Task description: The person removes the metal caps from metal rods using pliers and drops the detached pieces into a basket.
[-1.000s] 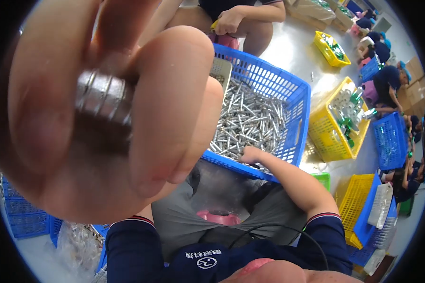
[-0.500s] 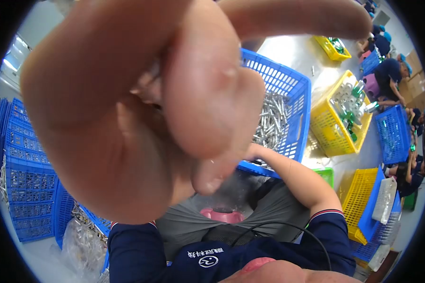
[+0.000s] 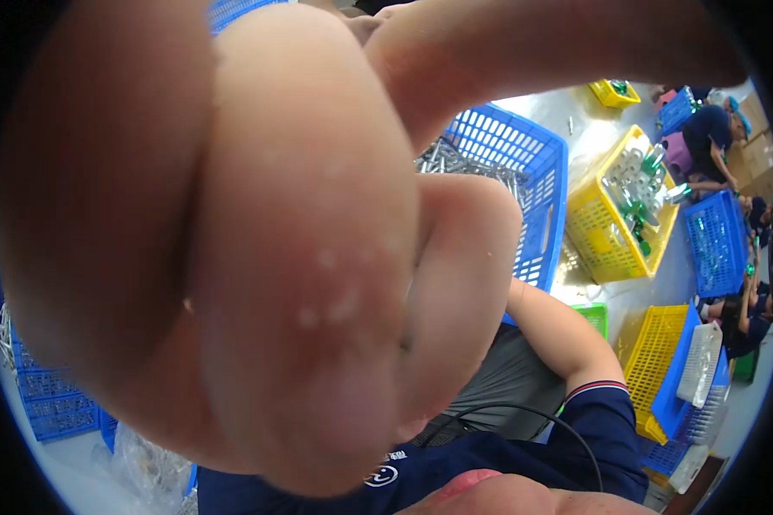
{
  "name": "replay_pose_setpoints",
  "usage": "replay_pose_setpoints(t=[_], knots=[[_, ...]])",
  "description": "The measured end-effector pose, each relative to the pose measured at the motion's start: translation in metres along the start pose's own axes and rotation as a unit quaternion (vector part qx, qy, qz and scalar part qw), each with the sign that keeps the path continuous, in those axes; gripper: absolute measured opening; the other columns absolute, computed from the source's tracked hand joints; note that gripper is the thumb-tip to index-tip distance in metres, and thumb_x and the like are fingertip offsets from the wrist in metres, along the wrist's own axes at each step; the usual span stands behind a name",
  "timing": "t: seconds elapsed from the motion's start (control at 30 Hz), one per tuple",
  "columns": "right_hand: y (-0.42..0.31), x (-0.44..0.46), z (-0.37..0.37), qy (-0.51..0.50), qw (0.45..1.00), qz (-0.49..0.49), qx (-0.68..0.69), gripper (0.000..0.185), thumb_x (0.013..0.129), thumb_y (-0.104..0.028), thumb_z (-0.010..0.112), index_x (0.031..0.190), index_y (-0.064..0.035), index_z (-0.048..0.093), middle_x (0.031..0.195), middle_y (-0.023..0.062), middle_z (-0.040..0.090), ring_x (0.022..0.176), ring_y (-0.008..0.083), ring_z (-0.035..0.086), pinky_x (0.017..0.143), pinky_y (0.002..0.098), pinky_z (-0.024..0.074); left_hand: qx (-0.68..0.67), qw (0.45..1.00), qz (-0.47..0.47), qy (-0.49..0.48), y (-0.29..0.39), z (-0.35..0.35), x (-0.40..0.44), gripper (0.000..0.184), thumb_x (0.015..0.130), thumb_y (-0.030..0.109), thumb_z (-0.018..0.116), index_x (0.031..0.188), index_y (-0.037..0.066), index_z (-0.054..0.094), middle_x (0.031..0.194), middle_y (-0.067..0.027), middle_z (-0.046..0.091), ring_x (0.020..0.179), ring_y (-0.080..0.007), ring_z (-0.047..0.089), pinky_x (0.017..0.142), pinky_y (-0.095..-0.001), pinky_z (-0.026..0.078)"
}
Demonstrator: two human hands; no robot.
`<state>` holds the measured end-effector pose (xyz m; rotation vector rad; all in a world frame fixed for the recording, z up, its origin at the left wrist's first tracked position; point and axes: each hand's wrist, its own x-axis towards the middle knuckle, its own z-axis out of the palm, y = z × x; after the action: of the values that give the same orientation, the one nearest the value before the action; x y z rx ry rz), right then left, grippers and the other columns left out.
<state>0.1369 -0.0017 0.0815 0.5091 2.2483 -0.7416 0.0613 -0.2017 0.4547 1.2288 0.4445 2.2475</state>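
My left hand [image 3: 305, 249] fills the left and middle of the view, very close to the camera. Several of its fingers are curled in and pressed together, while one digit stretches toward the upper right. Whatever lies inside the curl is hidden. Behind it stands a blue basket [image 3: 552, 184], partly covered, with slim silver metal parts [image 3: 455, 161] inside. My right forearm [image 3: 563, 335] reaches up toward the basket's near side; the right hand itself is hidden behind the left one.
A yellow basket [image 3: 599, 236] with green and clear pieces stands to the right of the blue one. Farther right are another blue basket [image 3: 715, 245], stacked yellow and blue baskets [image 3: 657, 360] and co-workers [image 3: 709, 137]. Plastic wrap [image 3: 150, 463] lies at lower left.
My left hand has come closer to the camera and turned; the ringed metal piece seen between its fingers earlier is now hidden. It now covers my right hand.
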Motion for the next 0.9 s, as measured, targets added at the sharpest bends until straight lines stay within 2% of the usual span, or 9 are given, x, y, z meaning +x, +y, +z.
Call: replay_pose_setpoints(t=[0.1,0.2,0.67,0.83,0.9], knots=[[0.001,0.001,0.001,0.002,1.000,-0.003,0.000,0.048,0.064,-0.035,0.060,0.094,0.0026,0.063,0.096,0.0220,0.061,0.091,0.0320,0.059,0.082,0.0363,0.0459,0.001,1.000,0.000,-0.001,0.011,0.001,-0.003,0.013,0.084,0.014,0.050,0.075,0.004,0.052,0.101,-0.0035,0.054,0.034,-0.0108,0.040,0.028,-0.0230,0.033],[0.004,0.004,0.004,0.035,0.999,-0.010,-0.003,0.048,0.064,-0.035,0.061,0.094,0.0028,0.063,0.097,0.0220,0.061,0.091,0.0318,0.059,0.081,0.0364,0.0460,0.001,1.000,-0.002,-0.001,-0.012,0.011,-0.004,0.013,0.084,0.014,0.050,0.075,0.004,0.052,0.101,-0.0034,0.054,0.034,-0.0108,0.040,0.028,-0.0230,0.033],[0.004,0.002,0.002,0.011,1.000,-0.017,0.022,0.053,0.064,-0.036,0.061,0.102,0.0012,0.060,0.100,0.0212,0.060,0.095,0.0315,0.058,0.084,0.0357,0.0447,0.006,1.000,0.000,-0.009,0.010,-0.008,-0.005,0.013,0.085,0.014,0.050,0.076,0.004,0.052,0.099,-0.0031,0.054,0.034,-0.0110,0.041,0.028,-0.0231,0.033],[0.006,0.005,0.004,0.016,0.999,-0.021,0.025,0.055,0.064,-0.035,0.062,0.104,0.0015,0.059,0.102,0.0212,0.060,0.096,0.0312,0.057,0.084,0.0357,0.0444,0.006,1.000,-0.004,-0.012,-0.013,0.000,0.005,0.013,0.085,0.014,0.050,0.076,0.004,0.052,0.099,-0.0030,0.054,0.035,-0.0110,0.041,0.028,-0.0231,0.034],[0.005,0.003,0.004,0.021,0.999,-0.021,0.026,0.055,0.063,-0.035,0.062,0.105,0.0017,0.059,0.102,0.0213,0.060,0.096,0.0311,0.057,0.084,0.0357,0.0444,0.007,1.000,-0.004,-0.013,0.005,-0.011,0.000,0.013,0.085,0.013,0.050,0.076,0.004,0.052,0.099,-0.0030,0.054,0.035,-0.0111,0.041,0.029,-0.0231,0.034]])
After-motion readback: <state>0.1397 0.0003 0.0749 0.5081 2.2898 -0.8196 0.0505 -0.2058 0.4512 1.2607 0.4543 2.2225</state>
